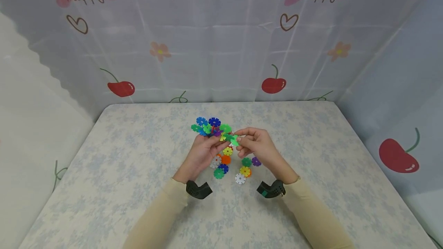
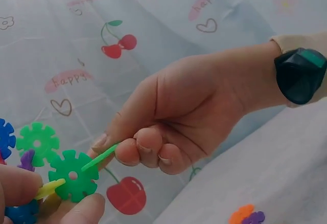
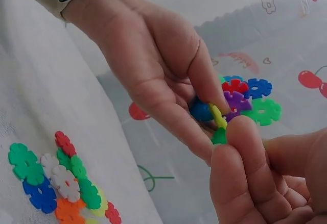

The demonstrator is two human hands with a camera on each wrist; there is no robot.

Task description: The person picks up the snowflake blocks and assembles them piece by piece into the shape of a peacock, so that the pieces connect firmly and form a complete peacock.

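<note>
A cluster of notched plastic snowflake discs, with a dark blue disc (image 1: 214, 122) near its top, sits in my left hand (image 1: 200, 156). The left thumb and fingers pinch the cluster near a yellow disc (image 2: 49, 189), which meets a green disc (image 2: 74, 175). Between thumb and fingertips my right hand (image 1: 257, 144) pinches a light green disc (image 2: 99, 157), seen edge-on at the green disc's rim. A purple disc (image 3: 236, 104) and a red disc (image 3: 234, 87) show farther along the cluster. The right fingers hide the light green disc in the right wrist view.
Loose discs lie on the table (image 1: 131, 156) below the hands. One group includes an orange disc (image 1: 226, 159) and a green disc (image 1: 219, 173). Nearer the right wrist lie a white disc (image 1: 240, 178) and a purple disc (image 1: 256, 161). A printed curtain (image 1: 207, 49) hangs behind the table.
</note>
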